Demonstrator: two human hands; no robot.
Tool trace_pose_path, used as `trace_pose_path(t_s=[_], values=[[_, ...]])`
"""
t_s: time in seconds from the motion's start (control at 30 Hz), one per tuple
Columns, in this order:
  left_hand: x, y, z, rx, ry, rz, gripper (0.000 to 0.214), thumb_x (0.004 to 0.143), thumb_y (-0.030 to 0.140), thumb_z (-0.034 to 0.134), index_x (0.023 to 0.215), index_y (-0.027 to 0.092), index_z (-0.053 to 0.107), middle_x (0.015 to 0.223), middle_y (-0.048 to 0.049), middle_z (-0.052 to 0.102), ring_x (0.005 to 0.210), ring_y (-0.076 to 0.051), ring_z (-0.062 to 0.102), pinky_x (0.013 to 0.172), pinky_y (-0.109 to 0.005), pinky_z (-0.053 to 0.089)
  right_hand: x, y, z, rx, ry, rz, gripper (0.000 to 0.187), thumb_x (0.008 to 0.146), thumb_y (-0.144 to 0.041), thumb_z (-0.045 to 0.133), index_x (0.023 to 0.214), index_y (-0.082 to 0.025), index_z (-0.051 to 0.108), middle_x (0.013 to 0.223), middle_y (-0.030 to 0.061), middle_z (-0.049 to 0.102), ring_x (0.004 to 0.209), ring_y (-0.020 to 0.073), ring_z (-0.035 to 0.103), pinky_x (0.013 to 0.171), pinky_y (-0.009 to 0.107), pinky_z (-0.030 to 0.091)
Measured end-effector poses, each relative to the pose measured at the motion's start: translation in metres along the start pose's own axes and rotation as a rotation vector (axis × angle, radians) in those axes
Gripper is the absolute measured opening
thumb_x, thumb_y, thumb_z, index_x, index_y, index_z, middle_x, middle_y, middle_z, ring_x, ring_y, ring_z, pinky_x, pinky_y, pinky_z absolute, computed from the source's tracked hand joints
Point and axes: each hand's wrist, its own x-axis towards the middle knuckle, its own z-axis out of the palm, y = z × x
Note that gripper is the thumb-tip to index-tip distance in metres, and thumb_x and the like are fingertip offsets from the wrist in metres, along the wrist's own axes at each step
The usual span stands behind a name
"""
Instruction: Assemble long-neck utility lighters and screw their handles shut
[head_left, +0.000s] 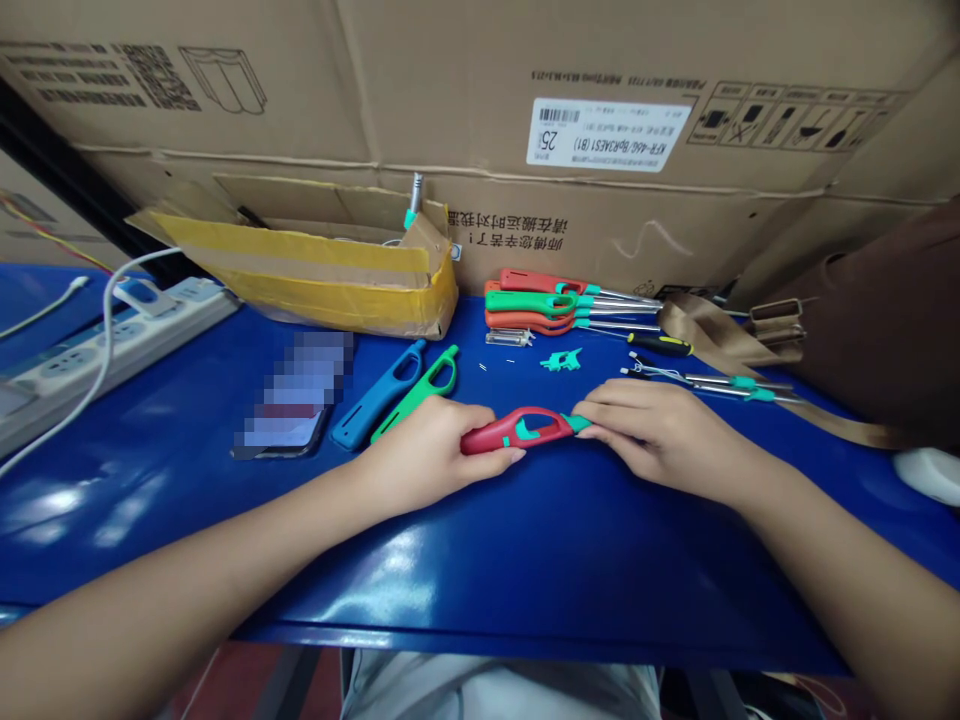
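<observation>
A red utility lighter with a teal trigger is held level above the blue table. My left hand is closed around its handle end. At the other end, the fingers of my right hand close on the teal collar, hiding whatever extends beyond it. Just left of my left hand lie a green lighter shell and a blue one. Small teal trigger parts sit behind the held lighter. Loose metal lighter tubes with wires rest behind my right hand.
Several assembled lighters are stacked at the back, beside clear small parts and a black-and-yellow screwdriver. A taped cardboard box, a phone and a power strip stand left. A brown bag is right. Large cardboard walls the rear.
</observation>
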Motion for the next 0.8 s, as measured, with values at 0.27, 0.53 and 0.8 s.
trace_pose_path(t_s=[0.27, 0.53, 0.8], values=[[-0.002, 0.002, 0.0, -0.168, -0.046, -0.1, 0.054, 0.092, 0.054, 0.061, 0.062, 0.019, 0.032, 0.061, 0.0071, 0.022, 0.056, -0.009, 0.024, 0.05, -0.025, 0.019, 0.002, -0.003, -0.003, -0.028, 0.067, -0.03, 0.017, 0.097, -0.015, 0.06, 0.107, -0.011, 0.073, 0.096, 0.0135, 0.076, 0.086, 0.0233, 0.071, 0.077, 0.035, 0.058], [-0.002, 0.005, -0.004, -0.077, -0.029, 0.023, 0.048, 0.098, 0.049, 0.059, 0.066, 0.019, 0.039, 0.061, 0.0075, 0.032, 0.055, -0.008, 0.031, 0.053, -0.025, 0.025, 0.001, -0.006, -0.014, -0.011, 0.005, 0.044, 0.019, 0.099, -0.019, 0.058, 0.11, -0.017, 0.073, 0.105, 0.0099, 0.078, 0.094, 0.023, 0.072, 0.084, 0.036, 0.058], [-0.003, 0.009, -0.01, -0.021, -0.003, 0.041, 0.043, 0.098, 0.044, 0.058, 0.067, 0.019, 0.042, 0.059, 0.0073, 0.037, 0.053, -0.008, 0.035, 0.053, -0.025, 0.027, -0.003, 0.005, -0.032, -0.071, -0.003, 0.083, 0.02, 0.1, -0.022, 0.057, 0.107, -0.017, 0.075, 0.105, 0.0095, 0.079, 0.094, 0.0236, 0.074, 0.086, 0.036, 0.058]])
